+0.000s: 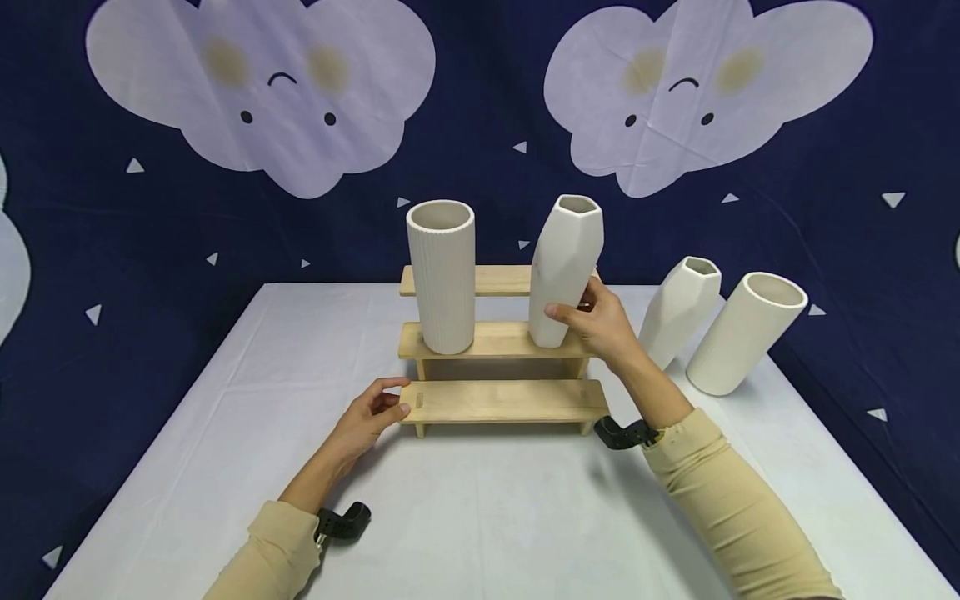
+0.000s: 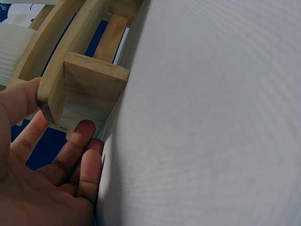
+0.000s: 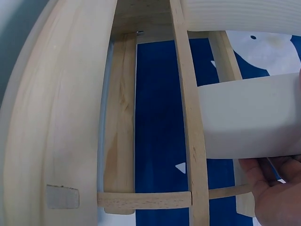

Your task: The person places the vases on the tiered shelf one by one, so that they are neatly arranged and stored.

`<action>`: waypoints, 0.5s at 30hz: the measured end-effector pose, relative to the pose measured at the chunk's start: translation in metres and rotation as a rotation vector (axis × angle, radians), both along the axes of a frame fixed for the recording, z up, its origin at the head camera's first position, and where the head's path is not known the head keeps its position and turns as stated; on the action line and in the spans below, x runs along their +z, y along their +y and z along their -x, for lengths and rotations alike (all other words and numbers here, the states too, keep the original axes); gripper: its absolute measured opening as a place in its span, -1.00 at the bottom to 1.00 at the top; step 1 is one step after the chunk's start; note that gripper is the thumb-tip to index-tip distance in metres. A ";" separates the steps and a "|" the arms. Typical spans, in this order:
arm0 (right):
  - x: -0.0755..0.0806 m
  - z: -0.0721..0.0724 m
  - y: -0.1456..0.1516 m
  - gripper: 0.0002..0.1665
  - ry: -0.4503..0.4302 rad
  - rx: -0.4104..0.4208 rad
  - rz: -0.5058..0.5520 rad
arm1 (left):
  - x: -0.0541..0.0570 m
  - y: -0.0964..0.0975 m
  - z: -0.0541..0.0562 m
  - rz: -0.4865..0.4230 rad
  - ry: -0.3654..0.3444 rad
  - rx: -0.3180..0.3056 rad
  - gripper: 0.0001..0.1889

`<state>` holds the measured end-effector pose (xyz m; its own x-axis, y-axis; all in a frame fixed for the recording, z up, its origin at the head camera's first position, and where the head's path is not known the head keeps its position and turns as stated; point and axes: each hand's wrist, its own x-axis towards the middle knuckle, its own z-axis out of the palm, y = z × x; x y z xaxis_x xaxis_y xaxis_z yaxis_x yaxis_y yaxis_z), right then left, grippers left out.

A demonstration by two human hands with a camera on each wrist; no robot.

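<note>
A three-step wooden stand (image 1: 502, 402) sits on the table. My left hand (image 1: 367, 423) pinches the left end of its lowest step; in the left wrist view the thumb and index finger meet the board's corner while the other fingers curl below. On the middle step, to the right, stands a white faceted vase (image 1: 566, 267). My right hand (image 1: 600, 321) holds this vase low on its right side, the thumb across the front. In the right wrist view the vase's lower part (image 3: 249, 117) meets the step. A white ribbed cylindrical vase (image 1: 444, 283) is upright on the same step, to the left.
On the table right of the stand are another white faceted vase (image 1: 681, 308) and a white cylindrical vase (image 1: 742, 333), near the right arm. A white cloth covers the table (image 1: 480, 517). Behind it hangs a dark blue curtain (image 1: 480, 100) with clouds.
</note>
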<state>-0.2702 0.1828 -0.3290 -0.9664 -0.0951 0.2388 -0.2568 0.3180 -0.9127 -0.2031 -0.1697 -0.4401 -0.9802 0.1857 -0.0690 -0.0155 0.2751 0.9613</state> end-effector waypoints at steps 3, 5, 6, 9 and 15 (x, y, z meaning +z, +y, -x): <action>0.000 0.000 0.001 -0.23 -0.011 0.001 -0.010 | -0.001 0.000 0.001 0.004 -0.006 0.005 -0.52; 0.000 0.000 0.001 -0.23 -0.022 0.001 -0.014 | -0.002 0.000 0.001 0.003 -0.010 0.007 -0.52; 0.000 -0.001 0.001 -0.23 -0.026 0.000 -0.014 | -0.002 0.000 0.001 0.003 -0.011 0.009 -0.52; 0.000 -0.001 0.001 -0.23 -0.032 0.002 -0.014 | -0.003 0.000 0.001 0.000 -0.007 0.007 -0.53; -0.001 -0.003 0.001 -0.23 -0.024 0.013 0.020 | -0.003 0.000 0.001 0.000 0.006 0.005 -0.52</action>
